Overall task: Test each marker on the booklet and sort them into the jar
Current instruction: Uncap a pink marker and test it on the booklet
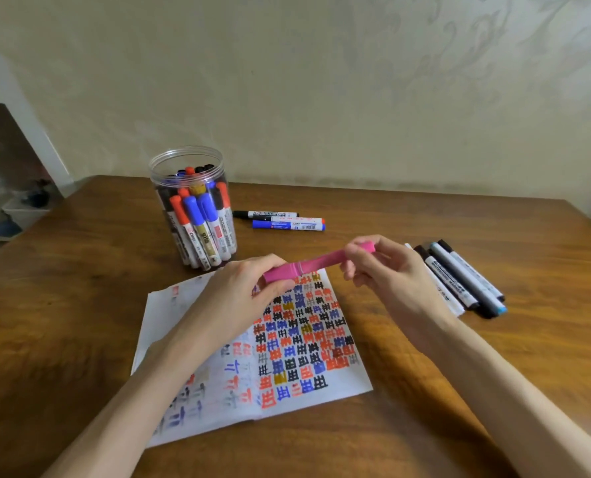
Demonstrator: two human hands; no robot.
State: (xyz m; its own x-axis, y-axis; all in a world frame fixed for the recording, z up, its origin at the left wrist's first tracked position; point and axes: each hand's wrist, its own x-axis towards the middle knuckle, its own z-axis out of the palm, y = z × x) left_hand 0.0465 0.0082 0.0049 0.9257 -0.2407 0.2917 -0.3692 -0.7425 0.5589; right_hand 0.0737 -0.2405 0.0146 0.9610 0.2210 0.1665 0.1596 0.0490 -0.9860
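A pink marker (316, 262) hangs level above the open booklet (321, 346). My left hand (244, 288) grips its capped left end and my right hand (378, 262) pinches its right end. The cap is on the marker. The booklet lies flat on the wooden table (80, 305), its pages covered in red, blue, black and gold test marks. A clear plastic jar (194, 205) stands behind the booklet at the left, filled with several red, blue and black markers.
Behind the booklet, to the right of the jar, lie two loose markers (287, 220), one black and one blue. Several more markers (459, 277) lie in a row at the right. A wall runs along the table's far edge.
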